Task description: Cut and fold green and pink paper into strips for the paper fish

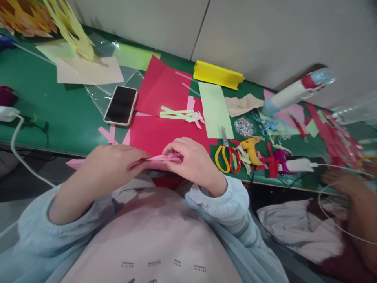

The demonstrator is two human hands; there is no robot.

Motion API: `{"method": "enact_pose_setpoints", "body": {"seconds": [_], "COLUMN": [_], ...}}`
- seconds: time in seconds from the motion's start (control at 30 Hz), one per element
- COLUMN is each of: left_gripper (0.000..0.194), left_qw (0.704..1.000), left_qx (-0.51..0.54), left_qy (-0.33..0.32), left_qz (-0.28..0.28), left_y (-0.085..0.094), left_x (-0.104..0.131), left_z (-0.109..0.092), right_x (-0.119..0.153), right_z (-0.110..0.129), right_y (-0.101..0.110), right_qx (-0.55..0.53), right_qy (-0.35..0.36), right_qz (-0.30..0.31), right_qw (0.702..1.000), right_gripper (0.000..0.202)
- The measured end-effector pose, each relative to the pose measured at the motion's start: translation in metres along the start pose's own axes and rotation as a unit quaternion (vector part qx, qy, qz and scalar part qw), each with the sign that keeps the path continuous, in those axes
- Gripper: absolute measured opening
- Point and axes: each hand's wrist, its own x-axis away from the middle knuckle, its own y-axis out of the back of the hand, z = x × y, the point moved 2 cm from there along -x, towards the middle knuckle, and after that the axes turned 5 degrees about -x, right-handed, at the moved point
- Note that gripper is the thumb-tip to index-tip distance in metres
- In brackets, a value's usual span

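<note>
Between my two hands, at the front edge of the table, I hold a folded strip of pink paper [160, 162]. My left hand [118, 163] is closed over its left part, and the paper's end sticks out beyond the wrist. The fingers of my right hand [191, 159] pinch the other end, curled around the fold. Just past my hands lie large red paper sheets [165, 133], with thin light green strips [176, 114] and small pink scraps on top. Scissors [226, 153] with yellow and red handles lie right of my right hand.
A phone [121, 105] lies left of the red sheets. A yellow glue gun [251, 151], a green paper sheet [216, 110] and paper scraps are at the right. A white bottle-like cylinder [290, 94] leans near the wall. Another person's arm [353, 196] rests at the far right.
</note>
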Motion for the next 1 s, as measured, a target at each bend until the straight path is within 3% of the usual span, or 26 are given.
{"method": "enact_pose_setpoints", "body": {"seconds": [0.17,0.3,0.47,0.67,0.83,1.0], "left_gripper": [0.041,0.033,0.027,0.020,0.023,0.023], "left_qw": [0.996,0.995,0.987,0.980,0.976,0.980], "left_qx": [-0.071,-0.073,-0.090,-0.075,-0.095,-0.075], "left_qy": [-0.050,-0.061,-0.125,-0.157,-0.174,-0.162], "left_qz": [0.011,-0.006,-0.044,-0.097,-0.090,-0.085], "left_y": [-0.005,0.000,0.003,0.003,0.002,0.000], "left_x": [-0.001,0.003,0.009,0.010,0.010,0.013], "left_z": [-0.001,0.001,-0.002,-0.007,-0.009,-0.007], "right_x": [0.001,0.000,-0.009,-0.011,-0.011,-0.012], "right_z": [-0.008,-0.025,-0.037,-0.042,-0.043,-0.045], "right_y": [0.008,0.020,0.026,0.027,0.033,0.037], "right_qx": [-0.042,-0.113,-0.205,-0.311,-0.284,-0.276], "right_qy": [-0.035,-0.073,-0.088,-0.091,-0.095,-0.043], "right_qz": [0.016,0.100,0.184,0.254,0.250,0.250], "right_qw": [0.998,0.986,0.957,0.911,0.921,0.927], "right_gripper": [0.026,0.021,0.025,0.034,0.028,0.025]}}
